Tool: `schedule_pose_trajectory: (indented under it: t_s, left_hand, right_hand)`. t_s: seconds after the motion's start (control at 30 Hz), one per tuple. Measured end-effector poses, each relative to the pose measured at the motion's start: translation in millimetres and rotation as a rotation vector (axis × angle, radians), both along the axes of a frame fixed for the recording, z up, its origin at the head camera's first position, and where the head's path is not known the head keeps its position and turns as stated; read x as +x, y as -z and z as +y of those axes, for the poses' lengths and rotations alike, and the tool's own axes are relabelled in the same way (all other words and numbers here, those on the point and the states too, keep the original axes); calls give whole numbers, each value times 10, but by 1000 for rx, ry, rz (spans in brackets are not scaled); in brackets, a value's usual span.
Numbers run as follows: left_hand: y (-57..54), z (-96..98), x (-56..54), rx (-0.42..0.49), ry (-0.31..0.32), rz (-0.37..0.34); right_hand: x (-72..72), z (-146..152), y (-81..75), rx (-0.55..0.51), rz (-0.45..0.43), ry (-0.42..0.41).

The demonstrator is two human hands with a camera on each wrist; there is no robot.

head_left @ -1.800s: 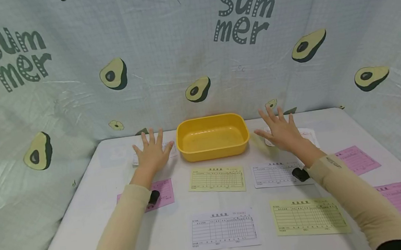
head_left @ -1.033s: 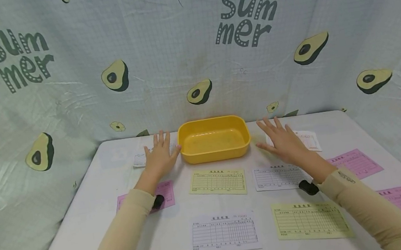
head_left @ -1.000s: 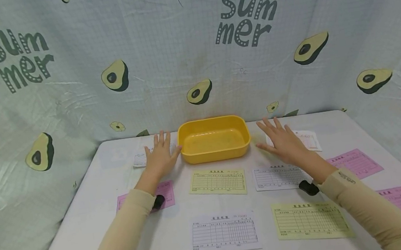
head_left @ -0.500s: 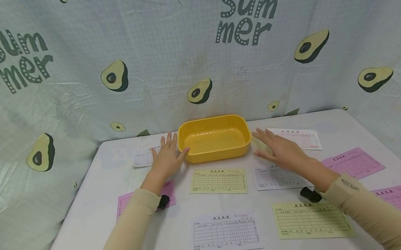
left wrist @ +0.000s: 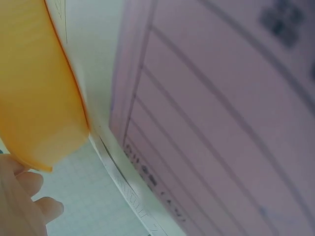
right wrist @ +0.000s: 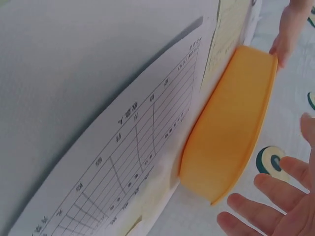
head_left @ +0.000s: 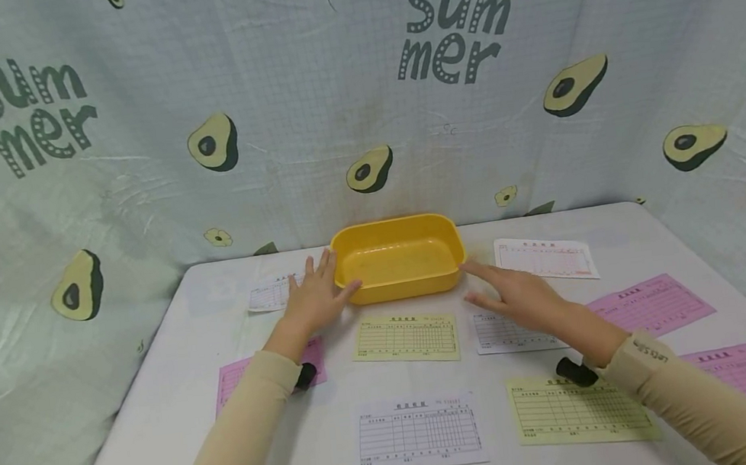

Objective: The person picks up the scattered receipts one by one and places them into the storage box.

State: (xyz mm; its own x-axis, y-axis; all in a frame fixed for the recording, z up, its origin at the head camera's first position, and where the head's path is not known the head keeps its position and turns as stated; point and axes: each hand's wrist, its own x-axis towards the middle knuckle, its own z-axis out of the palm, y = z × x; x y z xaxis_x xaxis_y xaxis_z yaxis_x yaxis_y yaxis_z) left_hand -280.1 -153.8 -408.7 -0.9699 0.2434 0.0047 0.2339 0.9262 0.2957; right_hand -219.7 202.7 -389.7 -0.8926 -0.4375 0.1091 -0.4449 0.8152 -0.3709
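Head view: near the far edge of the white bench (head_left: 327, 437), a yellow rounded-rectangular plastic tub (head_left: 403, 289) sits between the left hand (head_left: 314, 300) and right hand (head_left: 527, 298), their fingers (right wrist: 279, 191) extended, released, at its sides.

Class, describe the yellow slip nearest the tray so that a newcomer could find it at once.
On the white table, find the deep yellow tray near the far edge. Directly in front of it lies the pale yellow slip. Unlike the other yellow slip, further right and nearer the head camera, it lies close to the tray.
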Motion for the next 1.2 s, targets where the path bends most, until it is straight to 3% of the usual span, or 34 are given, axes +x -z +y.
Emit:
schedule_pose_trajectory:
  t_s: [0.23, 0.6, 0.93, 1.2]
  left_hand:
    - [-1, 15, 20, -12, 11, -6]
    - [-21, 16, 52, -17, 14, -16]
    - [-21, 15, 69, 9, 6, -28]
    - [-51, 22, 77, 31, -4, -70]
  right_hand:
    - [18, -62, 42, -39, -14, -2]
    - [-31, -148, 58, -104, -26, -92]
    - [-103, -253, 113, -146, -104, -73]
    - [-192, -268, 140, -194, -241, -84]
